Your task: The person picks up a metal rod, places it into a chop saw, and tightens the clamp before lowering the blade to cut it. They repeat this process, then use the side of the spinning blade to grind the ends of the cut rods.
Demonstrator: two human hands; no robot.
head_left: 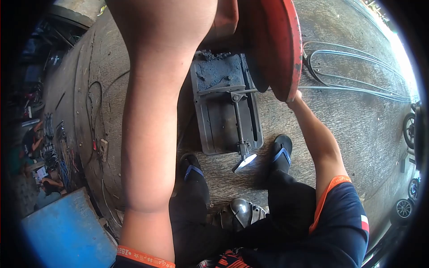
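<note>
A machine with a red round guard (286,49) stands in front of me over a grey metal base (214,129) with a screw clamp (237,116). Blue-grey grit (219,73) covers the back of the base. A thin metal rod (330,88) runs from the clamp past the guard to the right. My right hand (294,99) is at the guard's lower edge, beside the rod, mostly hidden by the guard. My left arm reaches up past the top edge, and its hand is out of view.
Long bent rods (357,53) lie on the floor at the right. A cable (91,98) and a small block (103,149) lie at the left. A blue panel (71,232) is at lower left, near other people. Wheels (403,208) stand at the far right.
</note>
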